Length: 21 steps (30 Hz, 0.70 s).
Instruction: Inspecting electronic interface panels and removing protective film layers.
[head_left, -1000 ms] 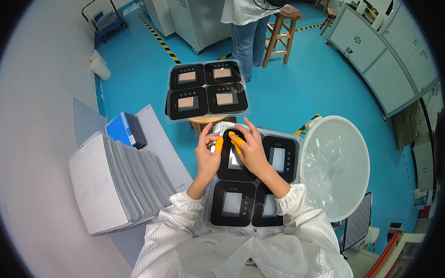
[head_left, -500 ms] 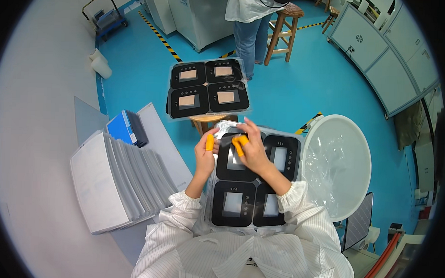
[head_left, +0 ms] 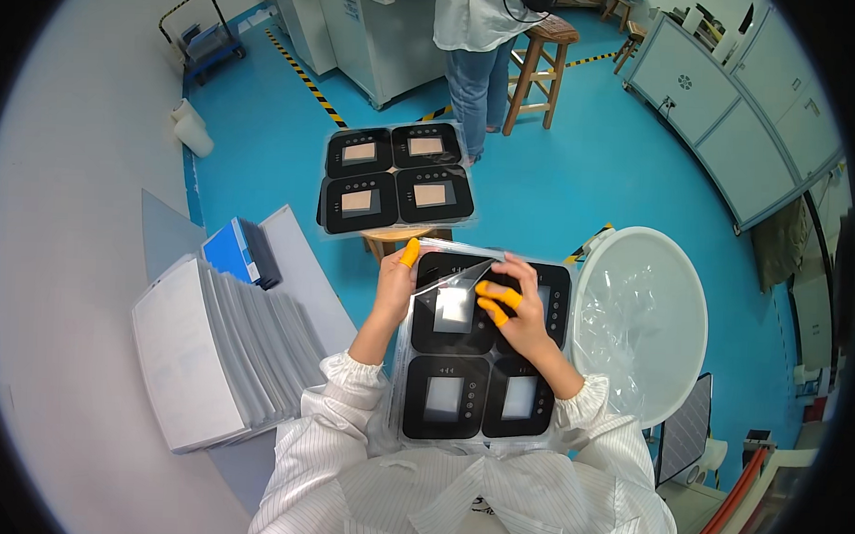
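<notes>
A sheet of black panels [head_left: 446, 397] with pale windows and clear margins lies on a stack in front of me. A transparent film [head_left: 451, 279] is lifted over its upper left panel, creased and slanting upward. My right hand [head_left: 522, 313], with yellow finger cots on some fingers, pinches the film's raised edge above the panels. My left hand [head_left: 396, 277] grips the sheet's upper left edge, its cot-covered thumb pointing up; its other fingers are mostly hidden.
A round white bin [head_left: 666, 322] holding clear film stands at the right. Similar black panels [head_left: 357, 199] rest on a wooden stool ahead. At the left are a tall stack of white sheets [head_left: 194, 353] and a blue box [head_left: 232, 253]. Beyond, a person [head_left: 477, 76] stands near a stool.
My right hand has shifted right and slightly down, drawing the film off the upper left panel. My left hand has moved up slightly to the sheet's edge.
</notes>
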Tool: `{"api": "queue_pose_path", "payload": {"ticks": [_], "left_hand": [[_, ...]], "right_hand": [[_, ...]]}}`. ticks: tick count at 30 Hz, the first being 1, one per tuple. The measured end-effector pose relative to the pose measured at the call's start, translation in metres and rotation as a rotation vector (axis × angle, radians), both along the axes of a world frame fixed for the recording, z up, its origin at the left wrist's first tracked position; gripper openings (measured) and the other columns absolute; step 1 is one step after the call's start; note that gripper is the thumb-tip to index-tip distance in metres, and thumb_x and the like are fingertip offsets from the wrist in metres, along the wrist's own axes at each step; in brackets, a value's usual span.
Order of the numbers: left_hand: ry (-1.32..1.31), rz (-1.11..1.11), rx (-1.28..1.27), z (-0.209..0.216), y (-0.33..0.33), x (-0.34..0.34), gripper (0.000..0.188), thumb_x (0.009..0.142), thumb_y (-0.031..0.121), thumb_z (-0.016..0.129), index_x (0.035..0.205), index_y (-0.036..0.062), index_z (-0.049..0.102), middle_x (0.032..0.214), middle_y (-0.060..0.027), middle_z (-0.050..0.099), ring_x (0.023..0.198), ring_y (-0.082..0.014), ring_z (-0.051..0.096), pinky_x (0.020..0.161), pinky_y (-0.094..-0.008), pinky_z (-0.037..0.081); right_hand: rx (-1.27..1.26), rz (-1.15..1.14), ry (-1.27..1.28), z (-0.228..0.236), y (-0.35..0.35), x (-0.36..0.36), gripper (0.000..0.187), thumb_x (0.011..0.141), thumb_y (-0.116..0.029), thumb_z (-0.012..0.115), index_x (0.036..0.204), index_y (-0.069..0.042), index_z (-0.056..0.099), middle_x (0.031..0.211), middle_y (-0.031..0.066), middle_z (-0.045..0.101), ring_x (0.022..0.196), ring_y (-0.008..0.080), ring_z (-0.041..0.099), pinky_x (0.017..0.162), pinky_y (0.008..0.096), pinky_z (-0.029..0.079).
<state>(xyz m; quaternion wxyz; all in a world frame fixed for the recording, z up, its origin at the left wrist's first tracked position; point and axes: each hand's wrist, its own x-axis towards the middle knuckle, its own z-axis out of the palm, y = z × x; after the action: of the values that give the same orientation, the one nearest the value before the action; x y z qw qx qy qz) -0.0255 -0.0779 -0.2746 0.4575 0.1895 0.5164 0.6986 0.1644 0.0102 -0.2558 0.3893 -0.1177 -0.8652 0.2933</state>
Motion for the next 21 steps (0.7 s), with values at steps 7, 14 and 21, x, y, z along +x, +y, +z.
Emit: {"api": "queue_pose_path", "payload": {"ticks": [7, 14, 21], "left_hand": [[-0.078, -0.033, 0.045, 0.022, 0.010, -0.005, 0.031, 0.094, 0.019, 0.042, 0.093, -0.0043, 0.061, 0.083, -0.0084, 0.063, 0.070, -0.0118, 0.059, 0.063, -0.0216, 0.048], [-0.053, 0.306, -0.116, -0.002, -0.012, -0.123, 0.022, 0.088, 0.021, 0.045, 0.087, 0.0029, 0.058, 0.068, -0.0089, 0.060, 0.055, -0.0183, 0.060, 0.049, -0.0288, 0.049], [-0.053, 0.732, 0.124, 0.001, -0.038, -0.226, 0.028, 0.092, 0.009, 0.026, 0.100, -0.0053, 0.048, 0.091, -0.0140, 0.057, 0.077, -0.0217, 0.059, 0.074, -0.0303, 0.053]], "right_hand": [[0.252, 0.013, -0.071, 0.033, -0.003, -0.030, 0.027, 0.066, -0.012, 0.072, 0.092, -0.014, 0.065, 0.127, 0.0104, 0.045, 0.126, 0.0371, 0.028, 0.099, 0.0497, 0.027], [-0.217, 0.402, -0.199, 0.049, -0.001, 0.040, 0.011, 0.077, 0.003, 0.057, 0.084, -0.005, 0.056, 0.093, 0.0062, 0.067, 0.104, 0.0278, 0.059, 0.099, 0.0463, 0.036], [-0.869, -0.495, 0.383, 0.015, 0.089, 0.240, 0.011, 0.086, -0.007, 0.052, 0.094, -0.001, 0.057, 0.090, 0.0101, 0.063, 0.077, 0.0153, 0.062, 0.069, 0.0261, 0.050]]}}
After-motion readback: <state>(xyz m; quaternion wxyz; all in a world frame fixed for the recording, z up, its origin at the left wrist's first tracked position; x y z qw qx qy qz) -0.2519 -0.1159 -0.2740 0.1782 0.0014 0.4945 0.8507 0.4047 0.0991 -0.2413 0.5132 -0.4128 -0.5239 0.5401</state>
